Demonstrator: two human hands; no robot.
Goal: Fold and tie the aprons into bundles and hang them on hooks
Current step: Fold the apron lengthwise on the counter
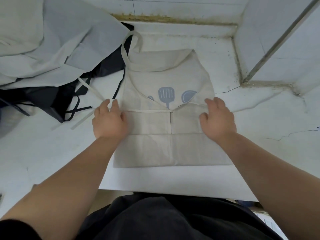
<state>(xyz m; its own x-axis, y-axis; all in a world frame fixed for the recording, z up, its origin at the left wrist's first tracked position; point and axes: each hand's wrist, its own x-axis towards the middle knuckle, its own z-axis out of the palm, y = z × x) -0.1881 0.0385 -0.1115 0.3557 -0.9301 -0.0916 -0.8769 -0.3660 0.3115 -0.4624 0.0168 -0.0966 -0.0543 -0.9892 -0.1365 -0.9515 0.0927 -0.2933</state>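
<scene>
Leans in from a dark-clothed lap, both forearms out over the white desk. Rests the left hand and right hand on the side edges of the beige apron, fingers straight and loose, gripping nothing, probably to pin the folded cloth flat and square. Works with that apron mid-desk, neck loop pointing away. Has a waist tie trailing left, likely for binding later, near a heap of grey and dark aprons.

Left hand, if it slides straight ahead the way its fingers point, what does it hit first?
Probably the black apron strap, lying on the table just beyond the left hand, though depth is hard to judge.
</scene>
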